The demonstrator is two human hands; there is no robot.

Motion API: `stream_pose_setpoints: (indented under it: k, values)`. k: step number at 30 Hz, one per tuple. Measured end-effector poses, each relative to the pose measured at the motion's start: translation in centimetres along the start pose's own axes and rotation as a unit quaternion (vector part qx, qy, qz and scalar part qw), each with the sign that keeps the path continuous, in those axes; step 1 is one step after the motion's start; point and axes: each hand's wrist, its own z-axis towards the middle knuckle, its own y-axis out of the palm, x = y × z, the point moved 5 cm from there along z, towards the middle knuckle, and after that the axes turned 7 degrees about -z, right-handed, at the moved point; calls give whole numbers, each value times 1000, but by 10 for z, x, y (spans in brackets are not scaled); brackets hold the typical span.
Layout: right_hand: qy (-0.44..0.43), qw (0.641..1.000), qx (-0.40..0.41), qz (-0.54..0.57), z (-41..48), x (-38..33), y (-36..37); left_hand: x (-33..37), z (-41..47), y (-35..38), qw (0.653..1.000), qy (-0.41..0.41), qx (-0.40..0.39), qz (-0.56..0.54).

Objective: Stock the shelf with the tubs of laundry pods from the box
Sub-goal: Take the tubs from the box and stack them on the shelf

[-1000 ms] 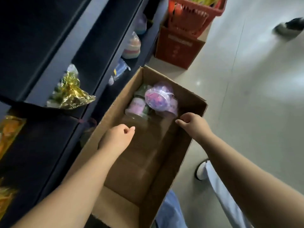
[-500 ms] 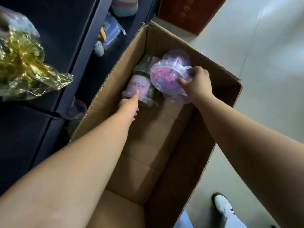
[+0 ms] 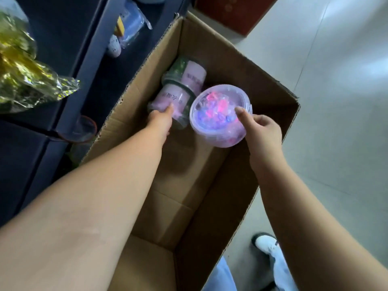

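An open cardboard box stands on the floor beside a dark shelf unit. My right hand grips a clear tub of pink and purple laundry pods, lifted and tilted with its lid facing me. My left hand reaches deep into the box and grips a pink-labelled tub lying on its side. A second pink-labelled tub lies behind it against the box's far end.
Gold foil-wrapped goods sit on an upper shelf at left. Lower shelves hold packets and a clear tub. A red carton stands past the box. Grey tiled floor lies to the right, with my white shoe below.
My right hand has lifted the pod tub up and toward me. My left hand went from touching the lying tub with a fingertip to gripping its end.
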Motion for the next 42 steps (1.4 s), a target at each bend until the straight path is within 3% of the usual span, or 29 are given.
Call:
stream_pose_setpoints:
  k: [3,7,11,16,20,24,27,30,34,37,42]
  values:
    - [132,990,-14,54,-20,53,9,-10,-6,-19,994,73,22,76]
    - [228,971,-13,66,-35,100,31,-46,-28,-67,972,113,20,203]
    - [302,934,-55,185,-43,128,62,-67,-55,-106,901,151,24,406]
    - [255,948,-140,128,-37,142,76,-77,-50,-125,856,162,29,490]
    - [243,955,-142,95,-21,149,76,-73,-42,-121,864,200,27,461]
    - [214,953,-200,78,-13,134,99,-72,-38,-121,879,196,51,432]
    - [189,961,-187,80,-6,123,118,-82,-49,-128,935,137,157,287]
    - [167,970,-161,65,1,117,129,-111,-58,-121,970,55,193,134]
    - [150,970,-174,74,4,114,138,-141,-61,-109,976,-41,205,55]
    - [150,967,-182,97,0,115,141,-161,-54,-95,976,-139,149,-75]
    - [139,965,-177,132,-10,114,134,-152,-41,-88,978,-87,185,-46]
